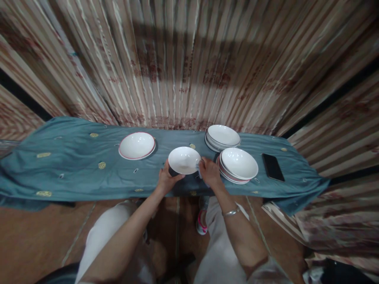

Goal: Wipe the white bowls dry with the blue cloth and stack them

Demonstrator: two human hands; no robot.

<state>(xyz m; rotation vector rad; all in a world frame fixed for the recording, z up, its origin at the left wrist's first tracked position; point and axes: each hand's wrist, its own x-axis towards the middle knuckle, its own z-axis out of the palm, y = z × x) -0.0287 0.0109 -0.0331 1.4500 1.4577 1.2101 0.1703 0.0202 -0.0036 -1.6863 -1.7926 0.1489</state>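
Note:
A white bowl [184, 159] is held just above the front part of the table, its open side tilted toward me. My left hand [168, 178] grips it from the lower left, thumb along the underside near the front. At the bowl's right rim my right hand [209, 172] is closed on a small greyish cloth [203, 175], mostly hidden by the fingers. Right of that hand stands a stack of bowls [239, 163], some with red rims. Behind it is a stack of white plates [223, 135] with dark rims. To the left lies a red-rimmed dish [137, 145].
A black phone [272, 167] lies at the right of the table, which a teal patterned cloth [77, 169] covers. Pleated curtains [177, 71] hang close behind the table. My legs are below its front edge.

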